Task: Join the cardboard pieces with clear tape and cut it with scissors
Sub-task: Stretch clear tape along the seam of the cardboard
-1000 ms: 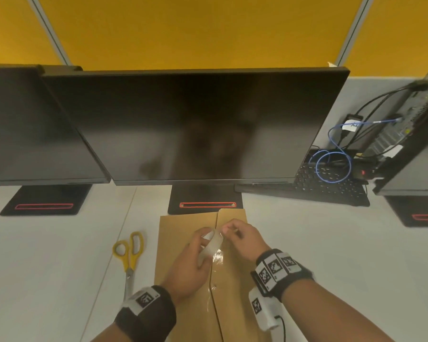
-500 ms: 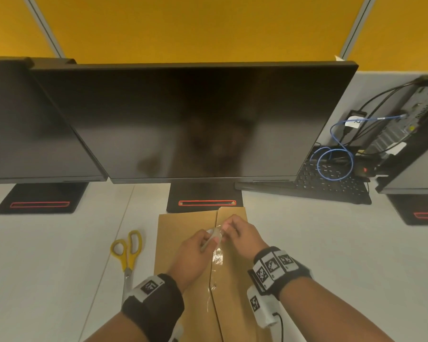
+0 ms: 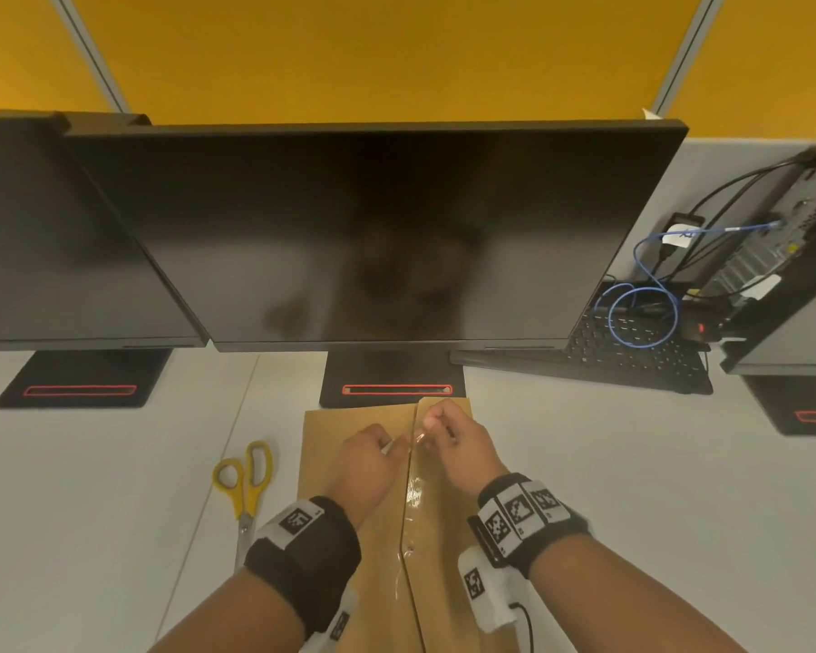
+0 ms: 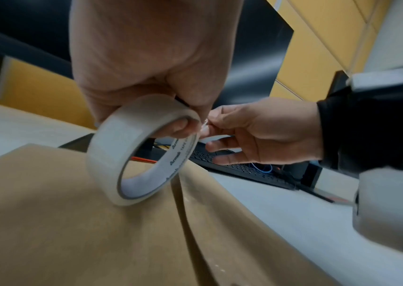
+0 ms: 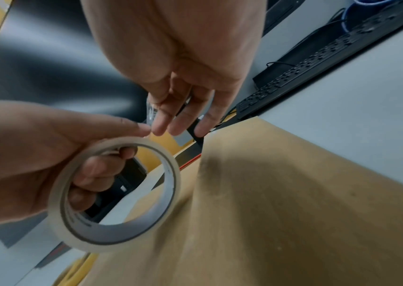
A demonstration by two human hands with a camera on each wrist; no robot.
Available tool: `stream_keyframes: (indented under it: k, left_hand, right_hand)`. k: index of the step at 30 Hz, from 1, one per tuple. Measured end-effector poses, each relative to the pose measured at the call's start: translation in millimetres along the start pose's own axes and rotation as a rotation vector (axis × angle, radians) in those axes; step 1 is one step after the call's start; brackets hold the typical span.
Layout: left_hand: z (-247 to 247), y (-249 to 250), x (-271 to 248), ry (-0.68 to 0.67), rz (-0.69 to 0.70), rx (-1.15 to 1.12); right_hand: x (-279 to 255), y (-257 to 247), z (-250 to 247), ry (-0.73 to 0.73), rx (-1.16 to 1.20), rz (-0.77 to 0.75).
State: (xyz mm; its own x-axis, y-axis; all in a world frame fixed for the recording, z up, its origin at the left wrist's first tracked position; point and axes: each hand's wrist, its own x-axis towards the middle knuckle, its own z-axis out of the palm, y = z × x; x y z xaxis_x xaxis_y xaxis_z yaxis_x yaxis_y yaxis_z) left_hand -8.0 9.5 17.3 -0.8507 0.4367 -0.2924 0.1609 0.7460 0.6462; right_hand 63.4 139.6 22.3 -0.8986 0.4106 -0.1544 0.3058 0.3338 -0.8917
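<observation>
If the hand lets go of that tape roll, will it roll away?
Probably. The tape roll is a round ring held on edge by the left hand, so it could roll or topple flat. It looks thin and hollow, likely light. The sticky end pinched by the right hand might tether it.

Partly legible print inside tape roll [image 4: 144,152]

Left hand [image 3: 367,464] curled, right hand [image 3: 455,443] pinching, fingertips nearly touching.
</observation>
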Motion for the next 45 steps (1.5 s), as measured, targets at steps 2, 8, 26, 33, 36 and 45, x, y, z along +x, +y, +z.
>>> stream_keyframes:
  k: [2, 8, 26, 33, 36, 45]
  left_hand:
    - [-4.5, 2.7, -1.3, -0.071, 0.015, -0.111]
    - [-15.2, 12.4, -15.7, -0.267, 0.124, -0.328]
    - [-11.6, -6.6, -21.8, -0.202, 0.033, -0.173]
    - [-21.5, 6.7, -37.2, -0.278, 0.082, -0.523]
    - [-21.4, 5.5, -40.3, -0.22, 0.106, -0.514]
    - [-22.0, 0.8, -40.3, -0.429, 0.031, -0.432]
  right_hand:
    - [3.5, 1.8, -7.7, 0.026, 0.001, 0.03]
    - [5.3, 5.1, -26.1, -0.096, 0.025, 0.023]
    - [-9.1, -23.0, -19.9, 0.043, -0.061, -0.176]
    - [2.0, -19.7, -30.9, 0.062, -0.048, -0.059]
    - [4.8, -16.5, -32.9, 0.055, -0.033, -0.012]
    - [2.6, -12.7, -31.6, 0.085, -0.044, -0.056]
